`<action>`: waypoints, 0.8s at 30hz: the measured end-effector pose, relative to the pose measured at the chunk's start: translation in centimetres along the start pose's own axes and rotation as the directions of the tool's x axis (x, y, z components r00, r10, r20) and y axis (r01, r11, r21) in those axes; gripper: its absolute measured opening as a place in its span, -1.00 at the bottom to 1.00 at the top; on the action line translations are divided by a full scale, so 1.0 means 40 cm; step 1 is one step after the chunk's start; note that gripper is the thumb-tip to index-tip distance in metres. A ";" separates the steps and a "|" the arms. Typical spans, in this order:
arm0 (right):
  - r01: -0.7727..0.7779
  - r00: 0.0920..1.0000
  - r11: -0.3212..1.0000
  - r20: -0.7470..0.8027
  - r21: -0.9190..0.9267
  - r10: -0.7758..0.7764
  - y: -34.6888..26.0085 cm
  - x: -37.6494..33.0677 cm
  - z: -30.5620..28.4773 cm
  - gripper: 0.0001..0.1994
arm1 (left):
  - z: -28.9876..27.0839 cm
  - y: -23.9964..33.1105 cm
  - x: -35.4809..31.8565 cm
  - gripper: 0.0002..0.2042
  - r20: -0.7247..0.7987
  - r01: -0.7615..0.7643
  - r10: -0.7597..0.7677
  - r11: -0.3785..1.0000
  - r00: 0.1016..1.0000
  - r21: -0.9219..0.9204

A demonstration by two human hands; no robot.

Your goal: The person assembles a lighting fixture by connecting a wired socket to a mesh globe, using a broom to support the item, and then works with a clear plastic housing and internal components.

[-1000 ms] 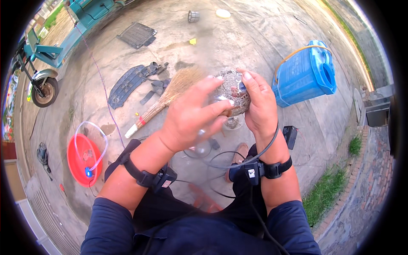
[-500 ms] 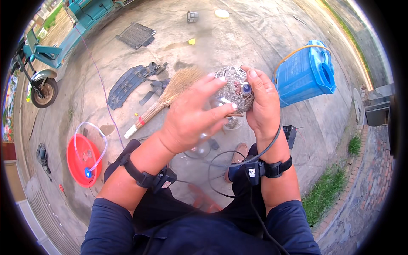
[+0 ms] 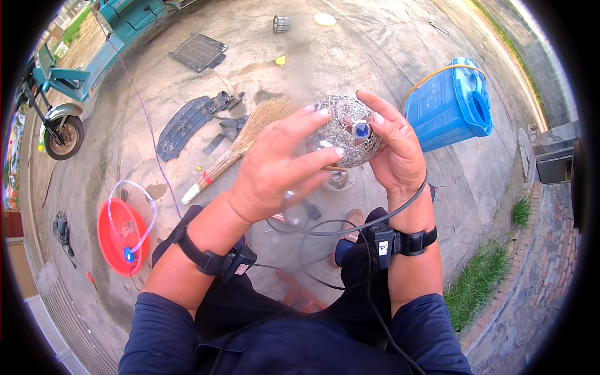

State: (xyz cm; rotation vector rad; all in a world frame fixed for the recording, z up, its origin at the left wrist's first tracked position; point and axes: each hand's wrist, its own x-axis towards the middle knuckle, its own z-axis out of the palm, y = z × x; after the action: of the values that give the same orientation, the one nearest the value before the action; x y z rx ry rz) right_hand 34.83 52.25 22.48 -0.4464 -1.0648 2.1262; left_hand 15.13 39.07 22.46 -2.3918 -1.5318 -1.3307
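A silver wire-mesh ball (image 3: 347, 112), like a lampshade, is in front of me with a blue faceted crystal (image 3: 360, 129) on its near side. My left hand (image 3: 265, 159) grips its left side, fingers spread over the mesh and a clear glass globe (image 3: 320, 142). On the other side, my right hand (image 3: 400, 147) curves round the ball's right edge. The right thumb touches the mesh near the crystal and the index finger stretches above it. Below the ball are another clear globe (image 3: 294, 214) and part of a thin brown rod. How these parts join is hidden.
A straw broom (image 3: 247, 137) and black plastic parts (image 3: 187, 128) lie on the concrete ahead. A red basin (image 3: 115, 240) with a clear hose is at left, a blue jerrycan (image 3: 440, 112) at right. Black cables (image 3: 337, 232) loop between my wrists. A teal three-wheeler (image 3: 94, 69) stands far left.
My right hand has shifted slightly right and loosened, its index finger and thumb now farther apart. More of the mesh ball's right side shows. My left hand has barely moved.
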 end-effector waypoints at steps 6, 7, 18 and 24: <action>-0.003 1.000 0.999 0.018 -0.036 0.004 -0.001 -0.001 0.001 -0.56 | -0.002 -0.001 -0.003 -0.46 0.004 0.001 -0.001 1.000 1.000 0.008; -0.003 1.000 0.999 0.019 -0.036 0.003 -0.002 -0.002 0.002 -0.56 | -0.004 0.000 -0.003 -0.44 0.004 -0.001 0.001 1.000 1.000 0.006; -0.005 0.999 0.999 0.041 -0.053 0.008 -0.006 -0.007 0.006 -0.50 | -0.004 -0.007 -0.003 -0.36 -0.014 -0.007 0.006 1.000 1.000 -0.021; 0.080 0.994 0.996 -0.082 0.027 -0.078 -0.004 -0.002 -0.022 -0.57 | -0.015 0.005 0.019 -0.27 -0.009 0.004 -0.004 1.000 1.000 -0.023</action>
State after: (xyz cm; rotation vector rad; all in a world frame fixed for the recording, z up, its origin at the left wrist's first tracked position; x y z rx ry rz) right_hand 35.47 52.73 22.08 -0.4638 -0.9872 2.0348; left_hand 15.00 39.27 23.41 -2.3941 -1.5284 -1.3647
